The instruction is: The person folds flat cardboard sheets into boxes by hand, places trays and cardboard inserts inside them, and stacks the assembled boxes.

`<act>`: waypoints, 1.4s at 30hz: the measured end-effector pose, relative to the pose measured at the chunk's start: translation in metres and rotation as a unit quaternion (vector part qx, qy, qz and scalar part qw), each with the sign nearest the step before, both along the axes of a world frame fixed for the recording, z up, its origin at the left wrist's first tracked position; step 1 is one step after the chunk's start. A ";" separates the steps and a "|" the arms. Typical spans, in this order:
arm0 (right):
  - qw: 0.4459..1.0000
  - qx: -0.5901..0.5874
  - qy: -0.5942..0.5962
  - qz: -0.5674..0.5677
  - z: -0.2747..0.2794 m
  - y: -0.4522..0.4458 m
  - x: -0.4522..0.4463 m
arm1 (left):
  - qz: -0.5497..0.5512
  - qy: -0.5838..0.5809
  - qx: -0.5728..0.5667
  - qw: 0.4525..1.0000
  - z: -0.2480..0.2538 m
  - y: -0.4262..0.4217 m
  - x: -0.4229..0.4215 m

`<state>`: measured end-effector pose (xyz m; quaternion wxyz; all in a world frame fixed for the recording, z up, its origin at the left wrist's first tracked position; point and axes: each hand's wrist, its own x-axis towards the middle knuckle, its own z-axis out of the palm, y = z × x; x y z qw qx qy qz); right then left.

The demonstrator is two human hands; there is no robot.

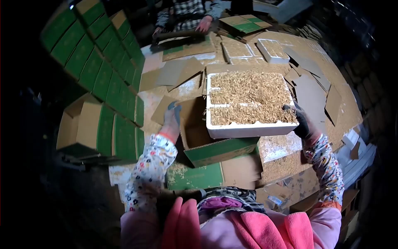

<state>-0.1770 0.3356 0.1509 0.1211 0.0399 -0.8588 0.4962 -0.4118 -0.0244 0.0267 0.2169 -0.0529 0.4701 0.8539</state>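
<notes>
A white foam tray [252, 131] full of pale brown shavings or larvae-like bits sits tilted over the right part of an open green cardboard box [222, 152]. My right hand [303, 120], in a dark glove, grips the tray's right end with curled fingers. At the box's left side is my left hand [172, 120], also gloved, its fingers near the box's upper left flap [162, 110] and away from the tray. Whether those fingers hold the flap is hard to make out. The inside of the box shows left of the tray.
Green boxes [103, 83] are stacked at the left, with an open box [78, 126] below. Across the table [282, 170] a co-worker's hand [204, 24] touches dark cardboard. Another foam tray [273, 52] and loose cardboard sheets [309, 97] lie at the back and right.
</notes>
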 end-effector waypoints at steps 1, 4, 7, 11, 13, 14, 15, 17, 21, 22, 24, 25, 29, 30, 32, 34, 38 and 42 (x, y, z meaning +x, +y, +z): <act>0.998 -0.011 -0.022 0.063 0.012 -0.006 -0.008 | 0.045 -0.037 0.008 0.998 -0.006 0.009 -0.008; 0.948 -0.261 -0.175 0.044 0.046 -0.075 -0.035 | 0.011 -0.021 0.082 0.996 -0.021 0.017 -0.012; 0.967 -0.138 -0.212 -0.005 -0.024 -0.094 -0.042 | -0.151 0.076 0.077 0.983 0.008 -0.018 0.022; 0.978 -0.031 -0.191 -0.074 -0.068 -0.108 -0.029 | -0.046 0.185 -0.247 0.950 -0.029 -0.027 0.001; 0.994 -0.026 0.063 -0.086 -0.064 -0.090 -0.019 | -0.023 0.154 -0.246 0.957 -0.029 -0.026 0.001; 0.986 0.021 0.124 -0.109 -0.058 -0.065 -0.016 | -0.029 0.159 -0.255 0.953 -0.025 -0.023 0.001; 0.958 0.146 0.180 -0.166 -0.077 -0.025 -0.024 | -0.031 0.162 -0.266 0.950 -0.020 -0.022 0.003; 0.903 0.271 -0.042 -0.332 -0.125 0.065 -0.020 | -0.034 0.204 -0.366 0.907 -0.013 -0.023 0.005; 0.680 0.386 -0.418 -0.462 -0.193 0.214 0.005 | -0.058 0.248 -0.505 0.825 0.020 -0.002 0.019; 0.676 0.348 -0.405 -0.508 -0.236 0.255 0.007 | -0.046 0.268 -0.540 0.797 0.010 -0.008 0.015; 0.742 0.295 -0.391 -0.458 -0.224 0.269 -0.002 | -0.024 0.301 -0.607 0.735 -0.014 -0.032 -0.001; 0.782 0.307 -0.339 -0.424 -0.226 0.273 -0.011 | -0.030 0.288 -0.581 0.760 -0.017 -0.033 -0.008; 0.884 0.347 -0.113 -0.291 -0.184 0.176 -0.051 | -0.001 0.228 -0.513 0.828 -0.002 -0.005 0.014; 0.894 0.339 -0.035 -0.291 -0.181 0.157 -0.063 | -0.009 0.205 -0.459 0.865 -0.009 -0.013 0.009; 0.915 0.271 0.101 -0.281 -0.149 0.099 -0.088 | -0.016 0.198 -0.533 0.823 0.033 0.016 0.028; 0.929 0.259 0.194 -0.183 -0.075 0.025 -0.098 | 0.008 0.232 -0.399 0.887 0.002 -0.016 0.004; 0.831 0.467 0.159 0.259 -0.048 -0.086 -0.077 | 0.158 0.497 -0.405 0.751 0.107 0.000 0.038; 0.793 0.457 -0.126 0.383 -0.060 -0.111 -0.076 | -0.312 0.496 -0.679 0.443 0.120 0.009 0.099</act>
